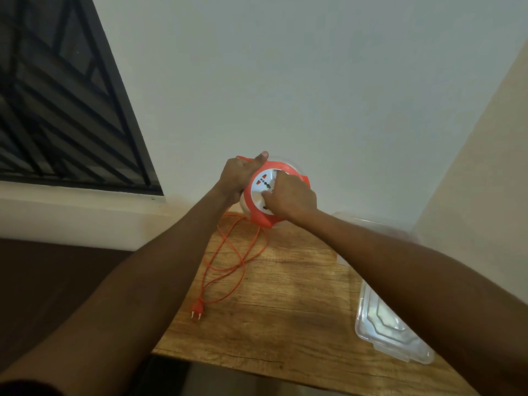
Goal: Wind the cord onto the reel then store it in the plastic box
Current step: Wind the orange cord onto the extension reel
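1. Both arms reached forward from the lower corners of the view, nearly straight, meeting above the far end of the wooden counter (285,324).
2. The left hand (238,175) gripped the left edge of the reel (264,192), fingers curled round its rim and thumb lying along the upper orange edge, pointing up and to the right.
3. The right hand (291,198) lay on the white socket face of the reel, knuckles up and fingers bent down onto the face; whether they gripped a knob there could not be told, since the hand covered that part.
4. The reel, orange with a white front, was held up off the counter, tilted so that its face turned toward the camera, with the pale wall behind it.
5. The orange cord (228,261) hung from the reel's lower left, beneath the left hand, and lay in loose loops on the counter; only part of it looked wound on.
6. The cord's plug (197,308) rested on the counter near its left edge, prongs pointing toward the camera.
7. A clear plastic lid (385,330) lay flat on the counter's right side, partly hidden by the right forearm.
8. The plastic box (371,224) stood behind that forearm, blurred and well apart from the plug.
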{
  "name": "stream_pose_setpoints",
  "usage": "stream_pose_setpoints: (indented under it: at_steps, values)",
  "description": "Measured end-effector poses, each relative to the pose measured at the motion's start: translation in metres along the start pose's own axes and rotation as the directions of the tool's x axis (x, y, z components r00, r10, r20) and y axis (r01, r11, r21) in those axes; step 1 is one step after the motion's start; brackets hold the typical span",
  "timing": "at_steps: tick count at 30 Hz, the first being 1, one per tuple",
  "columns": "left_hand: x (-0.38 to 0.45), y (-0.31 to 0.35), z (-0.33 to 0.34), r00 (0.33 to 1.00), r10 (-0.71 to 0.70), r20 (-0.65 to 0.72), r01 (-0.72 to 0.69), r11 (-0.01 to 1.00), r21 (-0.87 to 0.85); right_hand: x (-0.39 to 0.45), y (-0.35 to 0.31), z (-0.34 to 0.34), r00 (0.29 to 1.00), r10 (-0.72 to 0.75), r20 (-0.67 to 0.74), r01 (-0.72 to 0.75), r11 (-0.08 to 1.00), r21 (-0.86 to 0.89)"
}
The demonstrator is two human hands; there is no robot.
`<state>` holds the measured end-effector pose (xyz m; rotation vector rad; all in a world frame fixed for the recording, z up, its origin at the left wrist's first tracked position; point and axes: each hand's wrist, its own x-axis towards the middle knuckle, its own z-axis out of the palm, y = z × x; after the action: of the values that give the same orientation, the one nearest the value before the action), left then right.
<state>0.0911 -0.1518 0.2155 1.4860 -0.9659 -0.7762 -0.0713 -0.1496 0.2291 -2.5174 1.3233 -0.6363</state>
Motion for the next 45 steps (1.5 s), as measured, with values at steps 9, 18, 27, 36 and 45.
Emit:
stream_pose_setpoints:
  at_steps: [9, 18, 27, 36, 45]
  values:
    - [-0.001, -0.006, 0.000, 0.999, -0.050, -0.007, 0.050, 0.999, -0.020, -0.022, -0.012, 0.004, 0.912, 0.218, 0.349, -0.388, 0.736, 0.554]
    - [-0.003, -0.010, -0.004, 0.997, -0.071, 0.024, 0.071, 0.997, -0.012, -0.019, 0.024, -0.032, 0.746, -0.527, 0.406, 0.663, 0.538, -0.520]
    - [-0.005, -0.006, -0.008, 0.996, -0.082, 0.032, 0.083, 0.996, -0.026, -0.014, 0.014, -0.036, 0.662, -0.546, 0.514, 0.717, 0.259, -0.647]
    - [-0.011, -0.006, -0.003, 0.993, -0.084, 0.083, 0.086, 0.996, -0.022, -0.004, 0.000, -0.046, 0.563, -0.464, 0.684, 0.792, 0.066, -0.607]
    - [-0.010, -0.002, -0.005, 0.986, -0.087, 0.142, 0.082, 0.996, 0.046, -0.006, -0.002, -0.043, 0.572, -0.381, 0.727, 0.796, 0.044, -0.603]
